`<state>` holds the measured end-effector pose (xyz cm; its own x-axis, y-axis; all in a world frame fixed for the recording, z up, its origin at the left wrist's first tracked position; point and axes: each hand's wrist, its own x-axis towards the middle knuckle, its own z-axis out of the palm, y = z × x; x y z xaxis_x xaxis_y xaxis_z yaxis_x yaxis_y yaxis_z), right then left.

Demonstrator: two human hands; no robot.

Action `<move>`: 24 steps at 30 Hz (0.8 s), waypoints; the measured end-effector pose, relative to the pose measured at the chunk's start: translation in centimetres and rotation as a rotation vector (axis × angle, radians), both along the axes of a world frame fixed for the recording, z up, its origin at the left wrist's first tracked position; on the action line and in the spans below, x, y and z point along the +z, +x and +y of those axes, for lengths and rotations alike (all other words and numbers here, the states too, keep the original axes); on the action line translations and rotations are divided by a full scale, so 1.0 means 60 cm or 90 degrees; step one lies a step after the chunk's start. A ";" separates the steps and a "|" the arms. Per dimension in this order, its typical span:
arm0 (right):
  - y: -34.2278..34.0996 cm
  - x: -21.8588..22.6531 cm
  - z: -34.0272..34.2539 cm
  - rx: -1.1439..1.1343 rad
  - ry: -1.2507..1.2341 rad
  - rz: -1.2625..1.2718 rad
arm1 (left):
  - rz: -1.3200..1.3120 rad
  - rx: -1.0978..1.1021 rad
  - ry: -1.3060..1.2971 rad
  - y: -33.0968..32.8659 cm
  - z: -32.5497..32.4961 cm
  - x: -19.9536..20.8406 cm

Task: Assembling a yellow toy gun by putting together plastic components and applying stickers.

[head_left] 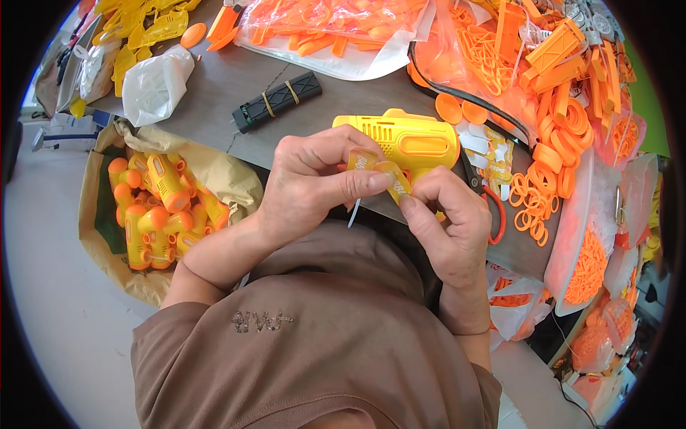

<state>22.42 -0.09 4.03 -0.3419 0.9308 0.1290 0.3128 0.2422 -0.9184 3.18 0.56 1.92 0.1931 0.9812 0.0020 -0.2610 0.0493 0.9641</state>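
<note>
My left hand point(314, 182) and my right hand point(446, 222) meet at the table edge, both pinching a small yellow-orange sticker point(386, 175) between thumbs and fingertips. A thin white strip point(354, 213) hangs down from under my left thumb. Just behind the hands a yellow plastic toy drill point(407, 136) lies on its side on the grey table point(221, 86), partly hidden by my fingers.
A brown sack point(214, 168) of finished yellow-orange toys sits at my left. A black block with rubber bands point(277, 102) lies on the table. Orange rings point(532, 200), sticker sheets point(489, 146), orange-handled scissors point(493, 211) and bags of orange parts point(343, 21) crowd the back and right.
</note>
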 end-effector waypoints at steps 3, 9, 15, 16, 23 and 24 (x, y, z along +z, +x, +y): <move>0.018 0.000 -0.006 0.051 -0.001 -0.016 | -0.010 -0.012 -0.015 0.004 -0.004 0.002; 0.001 -0.052 -0.024 -0.058 0.476 0.000 | -0.175 -0.015 -0.150 0.016 -0.013 0.002; 0.016 -0.059 -0.032 -0.040 0.546 -0.073 | -0.147 -0.054 -0.127 0.023 -0.015 -0.008; 0.020 -0.055 -0.029 -0.039 0.545 -0.072 | -0.084 -0.051 -0.026 0.023 -0.014 -0.013; 0.104 -0.069 0.056 -0.225 0.292 -0.080 | 0.539 -0.037 0.636 -0.008 0.044 -0.017; 0.107 -0.069 0.066 -0.224 0.292 -0.080 | 0.533 -0.062 0.641 -0.010 0.049 -0.029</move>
<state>28.81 3.87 -0.08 -0.0609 0.8500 0.5233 0.5456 0.4673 -0.6956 2.59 3.52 0.16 0.5627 0.6021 0.5664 0.3939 -0.7977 0.4566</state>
